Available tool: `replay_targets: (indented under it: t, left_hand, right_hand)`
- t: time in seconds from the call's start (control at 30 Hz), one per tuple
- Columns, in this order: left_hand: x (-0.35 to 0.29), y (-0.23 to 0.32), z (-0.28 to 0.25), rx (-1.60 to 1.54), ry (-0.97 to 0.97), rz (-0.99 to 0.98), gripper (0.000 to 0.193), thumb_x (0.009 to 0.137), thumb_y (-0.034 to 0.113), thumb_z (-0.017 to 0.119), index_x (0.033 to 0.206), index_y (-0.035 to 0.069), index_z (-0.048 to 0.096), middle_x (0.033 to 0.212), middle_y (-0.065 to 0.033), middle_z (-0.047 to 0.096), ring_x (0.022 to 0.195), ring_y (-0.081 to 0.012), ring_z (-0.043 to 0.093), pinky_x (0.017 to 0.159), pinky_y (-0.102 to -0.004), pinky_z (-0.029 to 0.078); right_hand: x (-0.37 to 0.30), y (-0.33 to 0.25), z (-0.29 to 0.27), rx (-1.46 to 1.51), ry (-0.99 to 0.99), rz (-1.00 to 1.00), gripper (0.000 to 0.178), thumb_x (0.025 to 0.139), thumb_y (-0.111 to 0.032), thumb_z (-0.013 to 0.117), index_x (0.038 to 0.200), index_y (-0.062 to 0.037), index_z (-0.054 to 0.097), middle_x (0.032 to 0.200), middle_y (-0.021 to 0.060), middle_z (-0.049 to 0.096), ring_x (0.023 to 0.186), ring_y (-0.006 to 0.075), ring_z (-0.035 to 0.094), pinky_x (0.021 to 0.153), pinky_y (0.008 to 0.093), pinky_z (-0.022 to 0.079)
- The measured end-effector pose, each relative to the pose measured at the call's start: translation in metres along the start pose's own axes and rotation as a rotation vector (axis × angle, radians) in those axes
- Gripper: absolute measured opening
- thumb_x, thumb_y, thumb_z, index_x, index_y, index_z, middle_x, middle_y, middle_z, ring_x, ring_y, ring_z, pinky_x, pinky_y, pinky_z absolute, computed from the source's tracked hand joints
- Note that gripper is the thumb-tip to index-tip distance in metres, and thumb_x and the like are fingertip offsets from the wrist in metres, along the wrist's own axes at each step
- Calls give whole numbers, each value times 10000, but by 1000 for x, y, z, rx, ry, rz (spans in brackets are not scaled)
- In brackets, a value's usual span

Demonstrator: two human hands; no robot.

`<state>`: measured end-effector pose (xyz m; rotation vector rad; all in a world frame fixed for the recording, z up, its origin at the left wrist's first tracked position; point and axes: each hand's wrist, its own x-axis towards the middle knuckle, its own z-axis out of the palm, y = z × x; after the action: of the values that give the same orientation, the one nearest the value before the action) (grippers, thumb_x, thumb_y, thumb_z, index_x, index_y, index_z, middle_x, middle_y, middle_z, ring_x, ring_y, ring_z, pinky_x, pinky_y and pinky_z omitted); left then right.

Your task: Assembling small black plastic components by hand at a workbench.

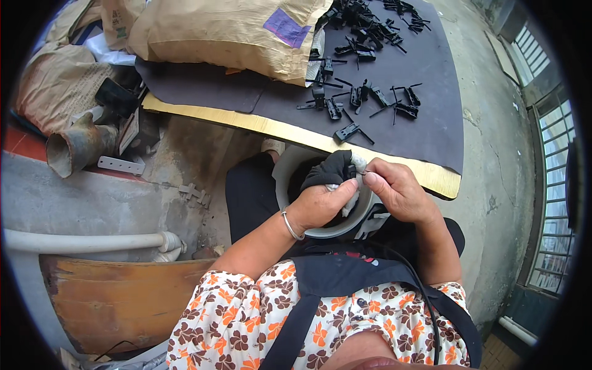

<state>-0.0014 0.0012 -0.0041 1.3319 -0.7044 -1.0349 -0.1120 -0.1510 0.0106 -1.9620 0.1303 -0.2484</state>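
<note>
My left hand [317,206], with a silver bangle at the wrist, is closed on a bunched black and greyish-white cloth [333,169], perhaps a work glove. Its fingers are mostly hidden by the cloth. A small dark piece shows by the left thumb tip. My right hand [401,192] meets it from the right, thumb and forefinger pinched together. Something thin and dark appears between those fingertips, too small to name. Both hands are over a pale grey bucket [282,185] between my knees, its inside dark. On the table beyond lie several black plastic parts with thin arms [348,131].
The dark-topped table [425,142] has a yellow front edge just past the hands. A large brown paper sack [228,37] lies on it. To the left are a rusty pipe fitting [80,145], a white pipe [86,242] and a wooden board [123,302]. A barred window [555,185] stands right.
</note>
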Motion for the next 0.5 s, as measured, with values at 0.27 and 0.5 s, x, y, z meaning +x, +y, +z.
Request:
replay_targets:
  t: [0.27, 0.5]
  left_hand:
    - [8, -21, 3, 449, 85, 370, 164, 875, 61, 493, 1020, 7, 549, 872, -46, 566, 770, -137, 522, 698, -281, 439]
    - [0, -22, -14, 702, 71, 207, 301, 845, 153, 524, 1104, 1, 518, 991, -186, 596, 877, -331, 586, 753, -391, 468]
  right_hand:
    - [2, -2, 10, -149, 59, 21, 253, 910, -143, 525, 720, 22, 499, 562, 151, 447, 503, 226, 378, 508, 347, 383]
    - [11, -5, 7, -200, -36, 42, 243, 871, -191, 573, 742, 15, 558, 644, 201, 558, 604, 370, 553, 563, 401, 440]
